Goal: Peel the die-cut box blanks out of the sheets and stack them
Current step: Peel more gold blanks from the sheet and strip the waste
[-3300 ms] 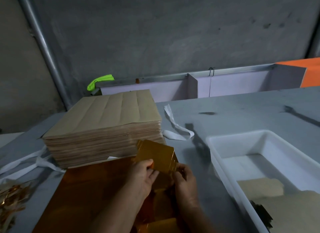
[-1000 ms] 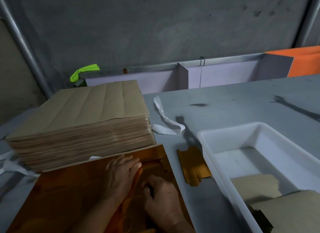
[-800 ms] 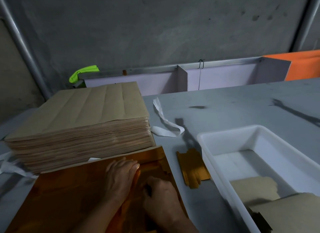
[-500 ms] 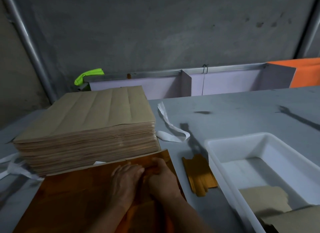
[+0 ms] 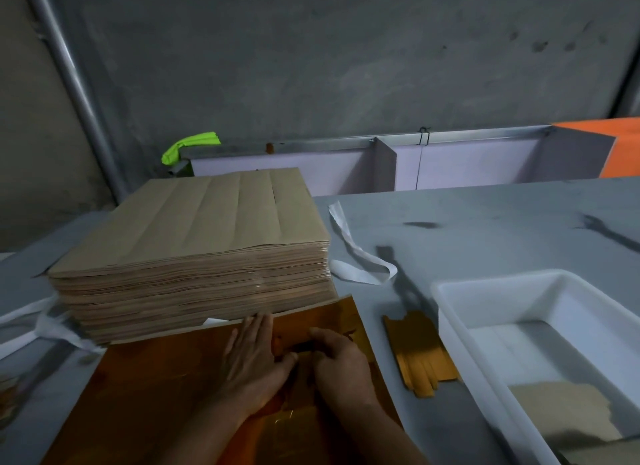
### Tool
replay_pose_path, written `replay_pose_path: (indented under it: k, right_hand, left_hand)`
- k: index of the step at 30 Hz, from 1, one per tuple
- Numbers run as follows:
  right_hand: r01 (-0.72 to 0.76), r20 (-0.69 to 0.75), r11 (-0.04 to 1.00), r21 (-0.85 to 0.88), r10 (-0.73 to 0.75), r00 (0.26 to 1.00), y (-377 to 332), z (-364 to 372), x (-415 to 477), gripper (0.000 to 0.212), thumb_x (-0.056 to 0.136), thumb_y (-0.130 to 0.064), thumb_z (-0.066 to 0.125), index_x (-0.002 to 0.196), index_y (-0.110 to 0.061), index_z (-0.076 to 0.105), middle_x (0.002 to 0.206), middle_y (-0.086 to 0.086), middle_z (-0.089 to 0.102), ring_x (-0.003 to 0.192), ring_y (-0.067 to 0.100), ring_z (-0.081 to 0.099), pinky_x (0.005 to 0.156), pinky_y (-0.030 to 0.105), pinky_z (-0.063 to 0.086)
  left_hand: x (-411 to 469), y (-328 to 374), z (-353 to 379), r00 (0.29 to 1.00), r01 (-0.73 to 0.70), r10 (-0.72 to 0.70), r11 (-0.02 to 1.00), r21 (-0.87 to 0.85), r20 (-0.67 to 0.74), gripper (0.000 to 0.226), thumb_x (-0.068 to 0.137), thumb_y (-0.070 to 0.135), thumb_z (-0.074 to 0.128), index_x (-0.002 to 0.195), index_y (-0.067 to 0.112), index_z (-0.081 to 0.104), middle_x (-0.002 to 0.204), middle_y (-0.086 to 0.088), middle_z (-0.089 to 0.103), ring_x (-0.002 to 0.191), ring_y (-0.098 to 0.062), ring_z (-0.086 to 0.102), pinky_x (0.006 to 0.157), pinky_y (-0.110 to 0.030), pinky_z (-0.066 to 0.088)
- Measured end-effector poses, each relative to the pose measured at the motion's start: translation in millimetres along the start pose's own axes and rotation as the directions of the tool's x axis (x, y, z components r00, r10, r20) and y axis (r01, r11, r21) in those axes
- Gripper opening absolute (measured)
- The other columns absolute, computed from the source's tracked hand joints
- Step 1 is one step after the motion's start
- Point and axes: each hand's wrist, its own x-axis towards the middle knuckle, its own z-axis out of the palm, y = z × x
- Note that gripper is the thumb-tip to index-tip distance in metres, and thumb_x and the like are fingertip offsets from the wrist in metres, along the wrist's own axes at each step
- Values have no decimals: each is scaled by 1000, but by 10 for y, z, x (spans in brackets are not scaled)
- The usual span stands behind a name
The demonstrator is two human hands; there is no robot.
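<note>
Left hand [image 5: 254, 357] flat, pinning the gold foil sheet [image 5: 166, 378] on the table [image 5: 485, 229]; right hand [image 5: 341, 360] curled at a die-cut blank [image 5: 301, 333], grip indiscernible. Risk: a hasty pull tears uncut nicks

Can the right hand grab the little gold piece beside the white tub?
Probably yes: the right hand rests on the orange sheet close by, and nothing stands between it and the gold piece.
</note>
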Motion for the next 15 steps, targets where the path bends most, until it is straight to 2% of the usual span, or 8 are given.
replay_pose_path:
  k: [4, 8, 11, 15]
  right_hand:
    - [-17, 55, 1000, -17, 18, 998, -9, 24, 39, 50, 93, -13, 54, 138, -35, 54, 124, -5, 65, 109, 19, 65, 97, 41, 54]
    - [-42, 95, 999, 19, 40, 995, 0, 15, 75, 42, 96, -14, 51, 130, -37, 61, 105, -3, 70, 84, 14, 67, 82, 33, 59]
    - [-88, 123, 992, 92, 76, 989, -9, -5, 98, 36, 98, -12, 48, 114, -36, 70, 104, 3, 71, 78, 16, 65, 85, 40, 59]
    - [-131, 151, 977, 167, 106, 983, -26, -8, 138, 35, 98, -11, 48, 109, -39, 65, 96, 2, 68, 78, 16, 62, 87, 39, 57]
  left_hand:
    - [8, -17, 68, 1000, 1, -3, 996, 86, 22, 75, 96, 56, 22, 154, 22, -11, 161, 4, -16, 146, -10, -18, 119, -33, -11]
    - [3, -32, 90, 999, -9, 6, 993, 114, 32, 66, 99, 48, 15, 153, 20, -12, 161, 3, -17, 146, -9, -19, 119, -33, -12]
    - [-6, -31, 93, 1000, -10, 7, 994, 111, 28, 63, 100, 46, 12, 153, 21, -12, 161, 4, -18, 145, -7, -19, 118, -32, -14]
    - [-12, -24, 88, 1000, -11, 8, 991, 136, 24, 61, 101, 45, 10, 153, 22, -12, 161, 5, -17, 145, -7, -19, 117, -32, -14]
